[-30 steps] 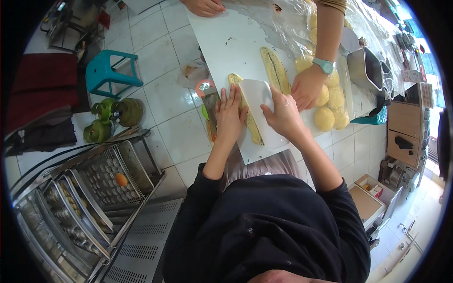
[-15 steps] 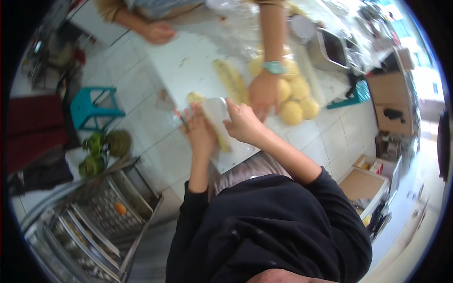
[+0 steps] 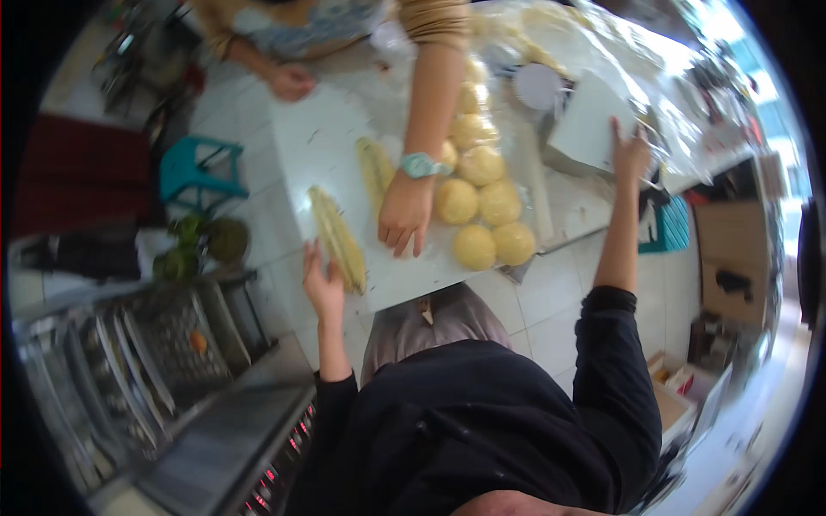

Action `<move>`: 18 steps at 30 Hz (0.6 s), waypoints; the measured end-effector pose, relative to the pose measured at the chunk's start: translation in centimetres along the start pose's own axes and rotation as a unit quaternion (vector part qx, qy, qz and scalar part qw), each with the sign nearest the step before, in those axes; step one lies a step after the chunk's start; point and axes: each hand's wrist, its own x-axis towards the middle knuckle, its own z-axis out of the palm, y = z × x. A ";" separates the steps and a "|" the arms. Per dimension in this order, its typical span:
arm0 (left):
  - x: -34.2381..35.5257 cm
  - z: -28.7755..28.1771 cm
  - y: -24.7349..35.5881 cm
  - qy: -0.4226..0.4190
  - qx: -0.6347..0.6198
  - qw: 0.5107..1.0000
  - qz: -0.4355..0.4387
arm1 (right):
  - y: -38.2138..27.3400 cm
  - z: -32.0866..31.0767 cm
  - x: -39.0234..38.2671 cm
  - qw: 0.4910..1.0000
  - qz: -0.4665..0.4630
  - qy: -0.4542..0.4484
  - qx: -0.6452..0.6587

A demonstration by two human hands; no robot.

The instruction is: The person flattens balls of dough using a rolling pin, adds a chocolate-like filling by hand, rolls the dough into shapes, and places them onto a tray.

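In the head view my left hand point(image 3: 320, 279) is open, fingers apart, beside a long split yellow dough strip point(image 3: 340, 241) at the left edge of the white worktop point(image 3: 307, 150). My right hand point(image 3: 628, 150) is closed on a flat white scraper point(image 3: 585, 120) at the right, over a metal container point(image 3: 559, 150). A second dough strip point(image 3: 373, 168) lies further back, partly behind a co-worker's hand point(image 3: 404, 215), which rests fingertips down between the strips and a group of plastic-covered yellow dough balls point(image 3: 476, 248).
The co-worker's other hand point(image 3: 291, 82) is at the far edge. A round white lid point(image 3: 535, 86) sits behind the container. Around the table are a teal stool point(image 3: 194, 182), green gas cylinders point(image 3: 185, 249), a rack of metal trays point(image 3: 163, 361) and a teal crate point(image 3: 662, 225).
My right hand has carried the scraper off the left dough strip to the container at the right. My left hand has come off the strip to its side. The view has shifted.
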 end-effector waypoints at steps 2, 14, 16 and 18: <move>-0.6 -0.2 0.8 0.022 0.014 1.000 0.018 | -1.0 -0.1 -0.5 0.996 -0.012 -0.003 -0.092; -0.6 -2.3 0.0 -0.073 -0.211 0.973 -0.061 | -20.5 -7.9 -32.7 0.774 -0.153 -0.447 0.422; -0.1 -3.3 -0.3 -0.090 -0.236 0.966 -0.057 | -21.3 -4.6 -37.1 0.848 -0.196 -0.387 0.306; 0.9 -4.2 -0.7 -0.104 -0.261 0.958 -0.054 | -22.5 -3.7 -38.6 0.877 -0.192 -0.355 0.260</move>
